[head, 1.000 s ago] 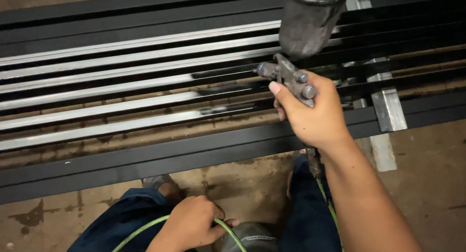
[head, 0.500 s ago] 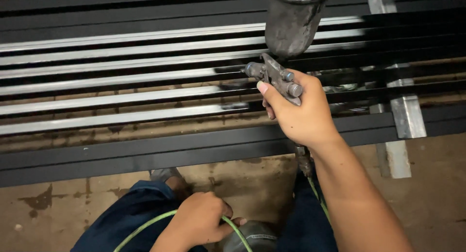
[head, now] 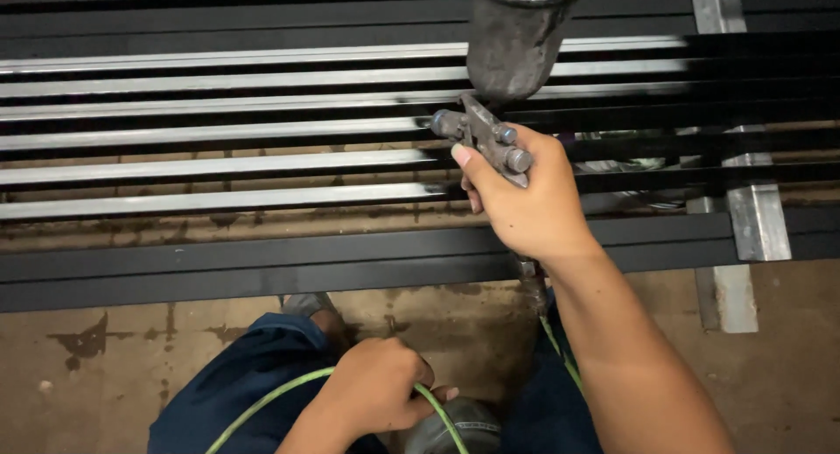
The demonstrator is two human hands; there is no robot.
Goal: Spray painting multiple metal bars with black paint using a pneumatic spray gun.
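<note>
Grey metal spray gun clasped in right hand over half-blackened metal bars, left hand closed around thin green hose

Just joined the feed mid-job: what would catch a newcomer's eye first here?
The right hand at centre grips a grey spray gun with a metal cup over long metal bars, which are black on the right and bare silver on the left. Low in the picture, the left hand holds a green hose.

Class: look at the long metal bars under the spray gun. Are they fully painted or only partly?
Partly painted: the metal bars are black right of the spray gun, bare silver left.
</note>
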